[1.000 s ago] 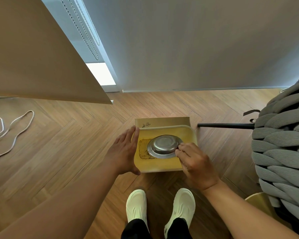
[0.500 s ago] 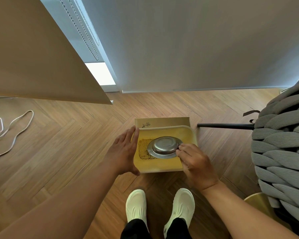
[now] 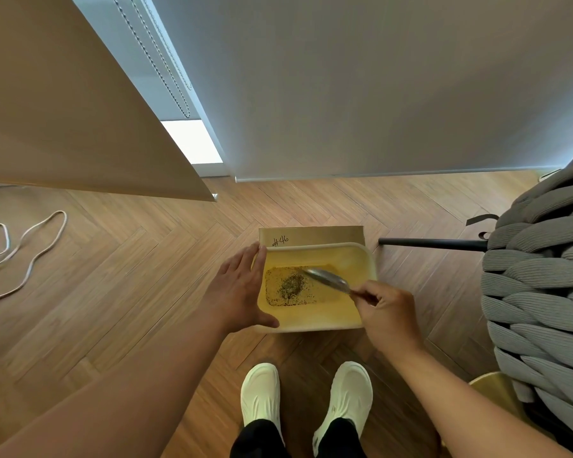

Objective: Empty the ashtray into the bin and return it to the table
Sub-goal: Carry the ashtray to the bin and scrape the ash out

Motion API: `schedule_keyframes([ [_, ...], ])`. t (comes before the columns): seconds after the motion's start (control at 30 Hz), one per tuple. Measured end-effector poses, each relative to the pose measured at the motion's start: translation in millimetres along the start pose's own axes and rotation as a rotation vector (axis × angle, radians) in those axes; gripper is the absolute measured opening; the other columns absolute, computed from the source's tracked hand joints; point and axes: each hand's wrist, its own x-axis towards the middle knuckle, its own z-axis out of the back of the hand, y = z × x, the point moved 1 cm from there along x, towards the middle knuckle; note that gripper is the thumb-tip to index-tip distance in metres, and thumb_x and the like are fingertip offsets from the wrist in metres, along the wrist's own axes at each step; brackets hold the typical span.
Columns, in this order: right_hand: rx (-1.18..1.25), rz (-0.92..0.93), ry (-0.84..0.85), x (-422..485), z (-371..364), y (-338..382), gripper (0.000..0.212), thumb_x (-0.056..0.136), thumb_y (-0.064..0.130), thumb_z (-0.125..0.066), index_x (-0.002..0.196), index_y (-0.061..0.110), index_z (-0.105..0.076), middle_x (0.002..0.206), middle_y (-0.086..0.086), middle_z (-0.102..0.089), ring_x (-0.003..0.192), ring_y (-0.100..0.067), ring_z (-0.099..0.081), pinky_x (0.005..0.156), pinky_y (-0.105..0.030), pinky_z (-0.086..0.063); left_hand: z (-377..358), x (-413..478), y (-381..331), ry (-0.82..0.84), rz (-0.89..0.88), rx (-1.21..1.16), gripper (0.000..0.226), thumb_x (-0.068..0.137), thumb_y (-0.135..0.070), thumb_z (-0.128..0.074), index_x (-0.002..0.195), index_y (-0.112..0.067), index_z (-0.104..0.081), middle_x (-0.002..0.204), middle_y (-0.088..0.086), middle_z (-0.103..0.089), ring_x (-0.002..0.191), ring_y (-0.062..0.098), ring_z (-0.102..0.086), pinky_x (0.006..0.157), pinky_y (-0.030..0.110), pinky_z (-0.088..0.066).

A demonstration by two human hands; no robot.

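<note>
A yellowish rectangular bin point(image 3: 368, 259) stands on the wooden floor in front of my feet. My right hand point(image 3: 386, 317) grips the round metal ashtray point(image 3: 326, 280) by its rim and holds it tilted steeply over the bin, seen nearly edge-on. A patch of dark ash point(image 3: 290, 285) lies on the bin's bottom. My left hand point(image 3: 237, 290) rests flat against the bin's left side, fingers spread, thumb at the near corner.
A cardboard piece marked "#46" point(image 3: 311, 236) stands behind the bin. A thick grey knitted chair point(image 3: 540, 285) with a black leg point(image 3: 430, 243) is to the right. A white cord point(image 3: 20, 249) lies on the floor at left. My white shoes point(image 3: 260, 398) are below.
The ashtray was lying flat, upside down over the bin; my right hand has now tipped it up on edge, uncovering the ash on the bin's bottom. My left hand has stayed put.
</note>
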Motion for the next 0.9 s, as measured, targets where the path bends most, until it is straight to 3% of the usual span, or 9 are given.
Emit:
schedule_keyframes([
  [0.07,0.067,-0.153,-0.007,2,1,-2,0.013,0.079,0.004,-0.08,0.078,0.017,-0.08,0.066,0.02,-0.068,0.068,0.006,-0.066,0.06,-0.006,-0.047,3,1,-2,-0.012,0.001,0.003,0.139,0.06,-0.07,-0.075,0.153,-0.016,0.011,0.165,0.006,0.002,0.151,0.023,0.0,0.12,0.037,-0.005],
  [0.2,0.261,-0.395,0.012,7,3,-6,0.028,0.078,0.004,-0.081,0.071,0.029,-0.075,0.065,0.006,-0.074,0.066,-0.011,-0.073,0.063,-0.025,-0.059,8,3,-4,-0.012,0.002,-0.006,0.132,0.062,-0.067,-0.077,0.154,-0.017,0.003,0.164,0.004,-0.006,0.15,0.022,-0.007,0.12,0.039,-0.011],
  [0.37,0.463,-0.561,0.01,10,4,-8,0.03,0.077,-0.007,-0.079,0.071,0.021,-0.072,0.063,0.003,-0.074,0.061,-0.019,-0.075,0.057,-0.023,-0.061,14,6,-8,-0.001,-0.004,-0.005,0.128,0.062,-0.065,-0.078,0.154,-0.017,-0.004,0.163,0.005,-0.012,0.149,0.023,-0.013,0.119,0.041,-0.016],
  [0.53,0.577,-0.654,0.054,9,2,-10,0.018,0.082,-0.008,-0.074,0.085,0.01,-0.07,0.07,-0.002,-0.077,0.064,-0.022,-0.077,0.055,-0.022,-0.06,17,11,-12,-0.005,-0.027,0.009,0.121,0.063,-0.066,-0.077,0.153,-0.02,-0.011,0.161,0.005,-0.017,0.147,0.025,-0.017,0.118,0.041,-0.019],
  [0.7,0.649,-0.689,0.088,12,-1,-7,0.016,0.084,-0.008,-0.072,0.09,0.008,-0.07,0.072,-0.006,-0.078,0.065,-0.024,-0.077,0.055,-0.023,-0.06,20,14,-20,-0.018,-0.083,0.0,0.111,0.066,-0.066,-0.074,0.151,-0.021,-0.019,0.158,0.003,-0.025,0.145,0.024,-0.02,0.118,0.039,-0.018],
  [0.9,0.636,-0.683,0.155,17,-1,-3,0.015,0.085,-0.005,-0.072,0.097,0.004,-0.069,0.071,-0.004,-0.077,0.064,-0.023,-0.076,0.056,-0.026,-0.061,24,12,-33,-0.08,-0.15,-0.069,0.099,0.068,-0.063,-0.075,0.147,-0.024,-0.03,0.146,-0.002,-0.042,0.135,0.018,-0.032,0.113,0.034,-0.028],
])
